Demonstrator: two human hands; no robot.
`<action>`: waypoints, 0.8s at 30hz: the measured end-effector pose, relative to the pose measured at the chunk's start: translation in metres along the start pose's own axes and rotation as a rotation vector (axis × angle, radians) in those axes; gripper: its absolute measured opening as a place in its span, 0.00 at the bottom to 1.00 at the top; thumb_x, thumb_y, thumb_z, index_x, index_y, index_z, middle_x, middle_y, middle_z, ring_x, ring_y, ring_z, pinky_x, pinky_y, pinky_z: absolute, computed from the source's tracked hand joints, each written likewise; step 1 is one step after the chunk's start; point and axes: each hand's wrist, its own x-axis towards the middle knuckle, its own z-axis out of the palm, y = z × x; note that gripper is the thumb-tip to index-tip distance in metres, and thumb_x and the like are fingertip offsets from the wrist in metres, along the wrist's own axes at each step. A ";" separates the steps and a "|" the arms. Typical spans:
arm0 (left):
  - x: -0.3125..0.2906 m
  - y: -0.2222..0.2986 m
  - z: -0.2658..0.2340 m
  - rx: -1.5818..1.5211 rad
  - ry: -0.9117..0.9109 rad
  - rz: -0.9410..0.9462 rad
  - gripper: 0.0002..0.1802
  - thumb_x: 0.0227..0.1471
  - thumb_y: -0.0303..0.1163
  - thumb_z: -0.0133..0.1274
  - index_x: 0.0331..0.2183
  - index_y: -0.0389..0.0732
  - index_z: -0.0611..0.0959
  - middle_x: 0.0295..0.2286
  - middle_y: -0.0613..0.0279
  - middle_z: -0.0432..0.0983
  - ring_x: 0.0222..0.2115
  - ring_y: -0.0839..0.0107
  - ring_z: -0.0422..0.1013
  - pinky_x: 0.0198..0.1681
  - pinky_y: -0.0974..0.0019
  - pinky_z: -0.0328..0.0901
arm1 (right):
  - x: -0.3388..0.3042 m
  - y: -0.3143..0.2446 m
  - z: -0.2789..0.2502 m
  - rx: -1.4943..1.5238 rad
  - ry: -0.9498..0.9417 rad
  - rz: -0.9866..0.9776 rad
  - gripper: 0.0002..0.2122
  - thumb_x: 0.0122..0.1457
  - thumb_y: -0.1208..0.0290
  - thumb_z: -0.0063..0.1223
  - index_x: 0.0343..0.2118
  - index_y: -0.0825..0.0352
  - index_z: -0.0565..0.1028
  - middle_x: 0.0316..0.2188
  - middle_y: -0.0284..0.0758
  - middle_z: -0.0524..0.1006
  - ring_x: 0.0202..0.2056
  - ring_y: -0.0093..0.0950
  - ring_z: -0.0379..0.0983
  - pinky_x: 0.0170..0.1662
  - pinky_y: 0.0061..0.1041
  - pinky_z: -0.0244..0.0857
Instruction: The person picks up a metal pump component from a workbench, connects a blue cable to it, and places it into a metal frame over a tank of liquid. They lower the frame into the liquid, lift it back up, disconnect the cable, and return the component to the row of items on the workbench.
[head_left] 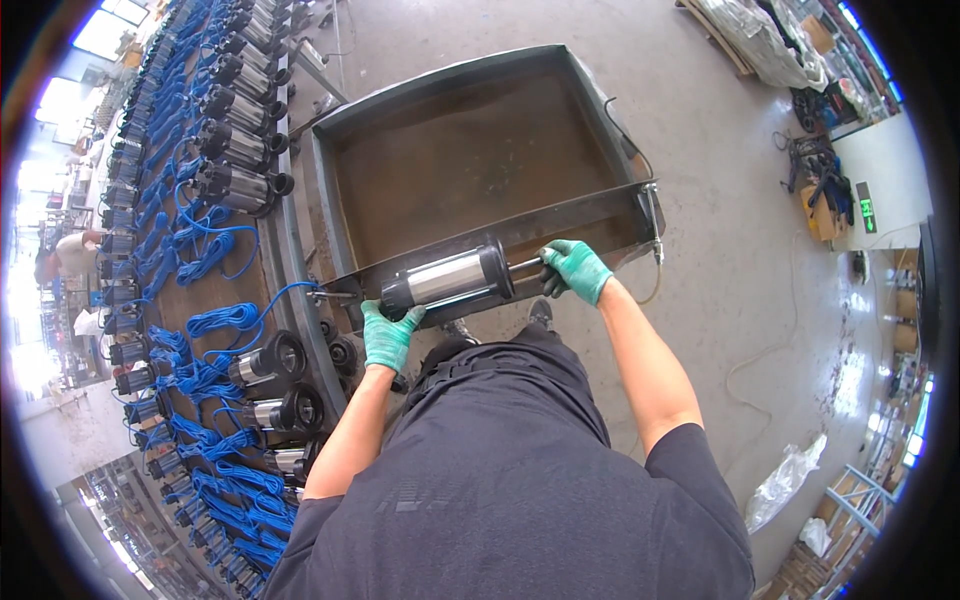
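Observation:
A submersible pump (445, 277) with a shiny metal body and black ends lies sideways across the near side of a water-filled tank (325, 195). My left hand (388, 335), in a green glove, grips its black left end from the near side. My right hand (575, 270), gloved in green with dark fingers, is closed round a thin metal rod (524, 264) at the pump's right end. The rod's far tip is hidden in my fingers. A blue cable (272, 305) runs from the left toward the pump's left end.
On the left, a long rack (290, 235) bears rows of similar pumps (240, 187) and coiled blue cables (222, 318). A hose (658, 225) hangs at the tank's right corner. Plastic sheeting (787, 482) lies on the floor at the right.

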 end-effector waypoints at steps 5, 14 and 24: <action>-0.002 0.000 -0.001 -0.016 -0.005 0.015 0.46 0.41 0.49 0.76 0.49 0.31 0.69 0.40 0.49 0.77 0.40 0.61 0.72 0.48 0.61 0.68 | -0.008 -0.006 -0.004 0.182 -0.139 -0.033 0.13 0.71 0.66 0.47 0.47 0.72 0.74 0.33 0.42 0.81 0.30 0.31 0.82 0.33 0.29 0.78; -0.003 0.004 -0.002 0.002 -0.010 0.018 0.47 0.41 0.51 0.75 0.50 0.31 0.68 0.39 0.48 0.77 0.39 0.60 0.73 0.48 0.61 0.68 | -0.009 0.011 -0.005 0.125 -0.200 -0.106 0.18 0.68 0.64 0.54 0.52 0.73 0.72 0.38 0.42 0.82 0.36 0.32 0.83 0.39 0.29 0.79; -0.001 0.000 -0.001 -0.006 -0.014 0.029 0.48 0.41 0.51 0.75 0.51 0.30 0.67 0.41 0.47 0.77 0.41 0.60 0.73 0.49 0.60 0.68 | 0.016 0.014 0.004 -0.147 0.065 -0.115 0.22 0.67 0.48 0.53 0.31 0.66 0.80 0.15 0.25 0.67 0.17 0.17 0.59 0.21 0.23 0.56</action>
